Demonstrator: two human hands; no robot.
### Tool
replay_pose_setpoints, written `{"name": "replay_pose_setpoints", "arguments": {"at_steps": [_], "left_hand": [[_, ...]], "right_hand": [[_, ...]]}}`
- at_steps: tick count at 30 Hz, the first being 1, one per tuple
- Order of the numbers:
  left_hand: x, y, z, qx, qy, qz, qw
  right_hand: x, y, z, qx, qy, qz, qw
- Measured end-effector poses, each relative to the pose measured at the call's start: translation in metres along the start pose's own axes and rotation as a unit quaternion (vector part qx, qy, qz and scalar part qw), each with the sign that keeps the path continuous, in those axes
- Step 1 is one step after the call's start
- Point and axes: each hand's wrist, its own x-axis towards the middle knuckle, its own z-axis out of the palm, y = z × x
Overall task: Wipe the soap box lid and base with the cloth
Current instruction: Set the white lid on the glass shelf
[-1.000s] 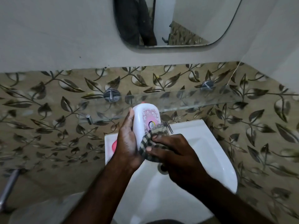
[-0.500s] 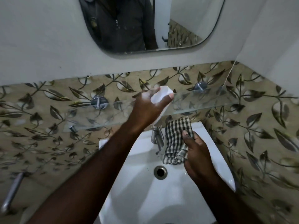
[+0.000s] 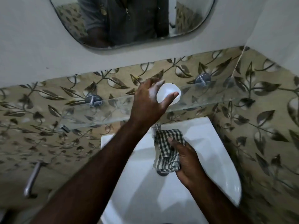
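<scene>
We grip the white soap box half [image 3: 168, 92] in our left hand [image 3: 148, 102] at the glass shelf [image 3: 210, 101]; right hand [image 3: 189, 160] clutches the checked cloth [image 3: 166, 151] below, over the sink [image 3: 218, 151], well apart.

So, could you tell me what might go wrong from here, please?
The left hand holds the white soap box part only by thumb and fingers over the glass shelf; it could slip and drop into the sink. The checked cloth is bunched in the right hand beside the tap and might snag there.
</scene>
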Motion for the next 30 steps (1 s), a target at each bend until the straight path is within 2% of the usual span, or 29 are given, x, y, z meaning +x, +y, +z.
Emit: {"name": "replay_pose_setpoints", "arguments": {"at_steps": [2,4,6,8,9,11,12,13,14,16,18,20,22,25,30], "left_hand": [[-0.027,0.001,-0.011,-0.077,0.077,0.042,0.993],[-0.061,-0.004,-0.015,-0.118,0.094,0.050,0.987],[-0.097,-0.020,-0.012,-0.135,0.087,-0.033,0.986],[-0.127,-0.041,-0.009,-0.123,0.077,-0.201,0.969],[-0.137,-0.052,-0.008,-0.123,0.057,-0.300,0.944],[-0.149,-0.068,-0.013,-0.219,-0.039,-0.482,0.848],[-0.154,-0.074,-0.018,-0.301,-0.091,-0.529,0.788],[-0.158,-0.076,-0.023,-0.361,-0.127,-0.541,0.749],[-0.162,-0.078,-0.027,-0.388,-0.143,-0.533,0.738],[-0.168,-0.082,-0.032,-0.387,-0.109,-0.512,0.759],[-0.171,-0.083,-0.030,-0.367,-0.034,-0.499,0.784],[-0.172,-0.083,-0.023,-0.364,0.031,-0.509,0.780],[-0.177,-0.081,-0.013,-0.350,0.058,-0.510,0.784],[-0.192,-0.083,-0.003,-0.282,0.028,-0.496,0.821],[-0.207,-0.105,-0.009,-0.254,-0.030,-0.515,0.818]], "right_hand": [[0.006,0.003,-0.003,-0.020,-0.027,0.021,0.999],[0.014,0.010,-0.003,-0.055,-0.052,0.023,0.997],[0.020,0.020,-0.004,-0.094,-0.068,0.029,0.993],[0.022,0.030,-0.004,-0.138,-0.085,0.061,0.985],[0.022,0.035,-0.003,-0.162,-0.101,0.077,0.979],[0.022,0.042,-0.001,-0.193,-0.135,0.103,0.966],[0.021,0.044,0.003,-0.204,-0.149,0.113,0.961],[0.021,0.047,0.007,-0.214,-0.160,0.121,0.956],[0.021,0.050,0.011,-0.223,-0.168,0.127,0.952],[0.021,0.052,0.014,-0.219,-0.170,0.141,0.950],[0.021,0.053,0.014,-0.156,-0.168,0.158,0.960],[0.020,0.056,0.009,-0.037,-0.165,0.173,0.970],[0.018,0.064,0.003,0.046,-0.166,0.169,0.971],[0.020,0.084,0.002,-0.008,-0.155,0.190,0.969],[0.032,0.112,0.004,-0.108,-0.048,0.159,0.980]]}}
